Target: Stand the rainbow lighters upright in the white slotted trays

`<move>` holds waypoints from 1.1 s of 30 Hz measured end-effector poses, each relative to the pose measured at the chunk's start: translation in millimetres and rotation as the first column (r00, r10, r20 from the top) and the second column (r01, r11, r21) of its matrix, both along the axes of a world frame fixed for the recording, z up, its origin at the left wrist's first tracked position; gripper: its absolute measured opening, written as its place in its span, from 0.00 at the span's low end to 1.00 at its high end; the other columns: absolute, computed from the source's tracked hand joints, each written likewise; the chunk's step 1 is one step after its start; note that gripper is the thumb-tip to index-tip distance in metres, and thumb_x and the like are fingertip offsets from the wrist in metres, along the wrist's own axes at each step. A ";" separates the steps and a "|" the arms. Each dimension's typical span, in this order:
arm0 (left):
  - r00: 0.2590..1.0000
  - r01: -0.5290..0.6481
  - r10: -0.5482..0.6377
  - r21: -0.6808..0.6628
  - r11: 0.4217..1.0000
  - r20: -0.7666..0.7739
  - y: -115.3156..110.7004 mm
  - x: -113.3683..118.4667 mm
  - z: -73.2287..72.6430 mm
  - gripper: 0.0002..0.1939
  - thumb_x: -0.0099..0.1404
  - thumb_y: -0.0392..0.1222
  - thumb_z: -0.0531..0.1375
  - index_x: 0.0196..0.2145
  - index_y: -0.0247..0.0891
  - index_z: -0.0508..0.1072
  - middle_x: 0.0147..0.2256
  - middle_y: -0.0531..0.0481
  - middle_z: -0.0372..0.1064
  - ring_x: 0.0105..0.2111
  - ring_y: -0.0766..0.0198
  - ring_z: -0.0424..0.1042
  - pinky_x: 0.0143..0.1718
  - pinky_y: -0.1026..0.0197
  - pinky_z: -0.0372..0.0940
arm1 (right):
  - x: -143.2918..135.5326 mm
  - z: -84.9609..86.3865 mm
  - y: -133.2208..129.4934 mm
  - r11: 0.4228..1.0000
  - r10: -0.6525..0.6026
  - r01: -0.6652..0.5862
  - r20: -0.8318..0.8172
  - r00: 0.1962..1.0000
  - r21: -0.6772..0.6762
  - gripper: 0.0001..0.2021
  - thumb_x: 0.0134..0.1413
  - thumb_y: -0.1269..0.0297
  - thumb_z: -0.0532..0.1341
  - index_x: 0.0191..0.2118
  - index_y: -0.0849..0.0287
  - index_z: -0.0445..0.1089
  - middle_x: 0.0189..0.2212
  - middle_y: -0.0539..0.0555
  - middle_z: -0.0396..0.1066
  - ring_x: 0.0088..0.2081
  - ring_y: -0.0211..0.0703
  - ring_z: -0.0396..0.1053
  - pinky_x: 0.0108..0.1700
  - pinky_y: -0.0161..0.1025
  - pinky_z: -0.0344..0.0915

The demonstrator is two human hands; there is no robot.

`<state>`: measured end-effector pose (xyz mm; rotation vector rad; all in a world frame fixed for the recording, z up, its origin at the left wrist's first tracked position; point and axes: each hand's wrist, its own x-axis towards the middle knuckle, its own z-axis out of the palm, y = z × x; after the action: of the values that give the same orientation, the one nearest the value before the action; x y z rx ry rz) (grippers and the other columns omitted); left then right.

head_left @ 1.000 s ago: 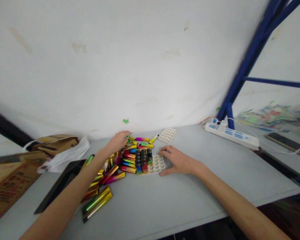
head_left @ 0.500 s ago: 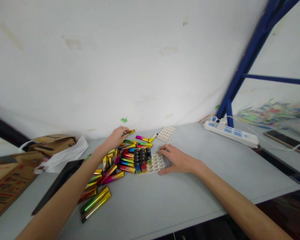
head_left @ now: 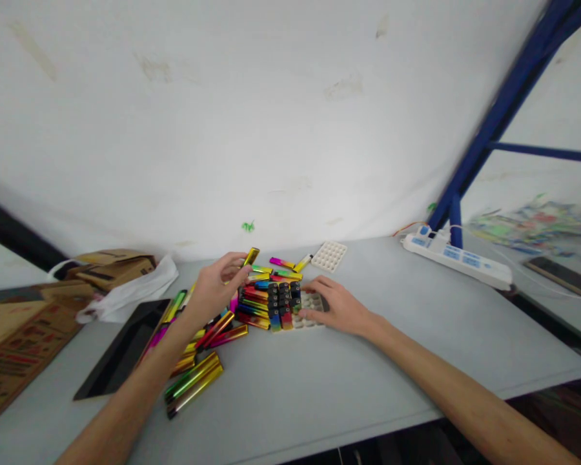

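Note:
My left hand (head_left: 219, 284) pinches a shiny gold tube (head_left: 251, 256), tilted up above a heap of similar tubes. Metallic tubes (head_left: 221, 329) in red, pink, green and gold, several with black ends, lie in a loose pile under and beside that hand. To the right is a pale tray (head_left: 310, 323) with rows of pockets. Black-ended tubes (head_left: 283, 297) stand in its left part, packed in rows. Reaching over the tray's right part, my right hand (head_left: 336, 305) has thumb and fingers apart, the tips close to the rightmost standing tubes. Whether they touch them, I cannot tell.
A second pale tray (head_left: 329, 256) lies near the wall. A white power strip (head_left: 458, 259) with cables is at the right, beside a blue metal frame (head_left: 494, 116). On the left are a black flat panel (head_left: 121, 355), a white bag (head_left: 130, 294) and cardboard boxes (head_left: 26, 349).
My left hand has lifted the gold tube from the pile's far edge and tilted it upright. My right hand has shifted from the tray's right edge in over its pockets. The view has turned slightly.

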<state>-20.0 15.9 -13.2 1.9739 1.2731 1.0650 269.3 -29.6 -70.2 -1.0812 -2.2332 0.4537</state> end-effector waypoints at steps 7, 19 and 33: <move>0.958 0.022 0.034 -0.191 0.981 0.284 -24.2 13.3 -1.6 0.22 0.60 0.53 0.67 0.46 0.34 0.79 0.20 0.56 0.63 0.21 0.68 0.60 0.23 0.65 0.56 | 0.0 -2.5 3.1 0.999 0.015 -0.015 0.026 1.000 0.030 0.16 0.63 0.53 0.64 0.50 0.59 0.71 0.45 0.59 0.72 0.47 0.51 0.71 0.52 0.48 0.68; 0.802 0.217 -0.014 -0.269 0.938 0.597 -40.2 26.3 -4.3 0.17 0.69 0.55 0.60 0.32 0.37 0.68 0.28 0.54 0.66 0.27 0.68 0.67 0.31 0.64 0.64 | 28.2 -3.1 8.2 0.999 0.044 -0.046 0.076 0.996 0.026 0.22 0.62 0.48 0.64 0.55 0.57 0.68 0.52 0.62 0.68 0.55 0.54 0.67 0.60 0.53 0.65; 0.702 0.403 0.027 -0.428 0.809 0.711 -37.7 28.6 -9.6 0.25 0.63 0.61 0.55 0.21 0.38 0.60 0.17 0.60 0.45 0.16 0.73 0.44 0.17 0.69 0.46 | 28.2 -5.8 10.5 0.999 0.037 -0.039 0.079 0.996 0.014 0.16 0.67 0.53 0.60 0.54 0.56 0.70 0.51 0.60 0.69 0.54 0.52 0.68 0.60 0.52 0.66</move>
<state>8.5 -21.8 -22.8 1.0518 0.7841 1.0179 297.6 -19.2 -76.1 -1.0670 -2.3262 0.4150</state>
